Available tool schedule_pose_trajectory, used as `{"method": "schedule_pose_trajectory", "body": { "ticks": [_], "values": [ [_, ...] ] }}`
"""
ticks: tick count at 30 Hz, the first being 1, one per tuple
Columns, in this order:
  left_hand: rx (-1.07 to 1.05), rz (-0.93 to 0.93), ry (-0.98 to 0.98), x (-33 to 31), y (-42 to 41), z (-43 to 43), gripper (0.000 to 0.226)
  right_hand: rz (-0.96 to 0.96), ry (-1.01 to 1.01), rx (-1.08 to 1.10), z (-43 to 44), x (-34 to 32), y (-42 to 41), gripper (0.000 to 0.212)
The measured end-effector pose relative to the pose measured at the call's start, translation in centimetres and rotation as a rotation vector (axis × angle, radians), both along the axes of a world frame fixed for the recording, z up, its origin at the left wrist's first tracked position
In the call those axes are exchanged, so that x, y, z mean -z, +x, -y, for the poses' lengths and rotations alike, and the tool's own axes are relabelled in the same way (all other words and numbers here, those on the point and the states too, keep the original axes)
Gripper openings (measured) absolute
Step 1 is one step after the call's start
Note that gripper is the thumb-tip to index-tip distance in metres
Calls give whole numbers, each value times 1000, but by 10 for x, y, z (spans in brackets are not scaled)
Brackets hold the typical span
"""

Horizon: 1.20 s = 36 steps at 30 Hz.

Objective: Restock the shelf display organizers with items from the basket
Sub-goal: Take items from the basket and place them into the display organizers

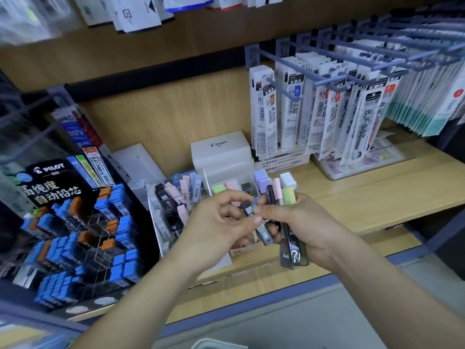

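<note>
We log: left hand (pixel 219 222) fingers pinch one grey lead case (pixel 264 234) | right hand (pixel 307 227) fingers clamped round a bundle of lead cases (pixel 286 197) | both in front of clear organizers (pixel 161 230) on the shelf (pixel 377 182).

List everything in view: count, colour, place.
Pilot display stand: one, black, stocked blue and orange, left.
clear organizer: one, transparent, pastel and black lead cases inside, centre.
Pilot box: one, white, centre back.
Mono boxes: two, white, right of Pilot box.
refill packs: many, white, hanging upper right.
hooks: several, blue-grey, upper right.
shelf: one, light wood.
lead case bundle: several, black, pink, green, white, in right hand.
grey lead case: one, between hands.
left hand: pinches grey lead case.
right hand: grips lead case bundle.
</note>
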<state>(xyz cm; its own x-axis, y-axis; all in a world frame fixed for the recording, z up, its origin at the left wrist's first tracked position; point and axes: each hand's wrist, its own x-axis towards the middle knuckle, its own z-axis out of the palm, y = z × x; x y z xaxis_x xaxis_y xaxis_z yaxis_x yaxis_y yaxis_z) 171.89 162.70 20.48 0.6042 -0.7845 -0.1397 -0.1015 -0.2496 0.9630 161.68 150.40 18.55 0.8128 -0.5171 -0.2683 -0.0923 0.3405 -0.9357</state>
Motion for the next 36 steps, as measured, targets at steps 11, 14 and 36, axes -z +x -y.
{"method": "schedule_pose_trajectory", "body": {
  "ticks": [11,14,36],
  "values": [
    [-127,636,267,-30,85,-67,9,-107,345,46,-15,2,14,12],
    [-30,747,408,-16,82,-70,4,-139,295,21,-25,5,20,20],
    [336,1060,486,28,94,-77,18,-188,138,-73,-60,16,44,24]
  ]
}}
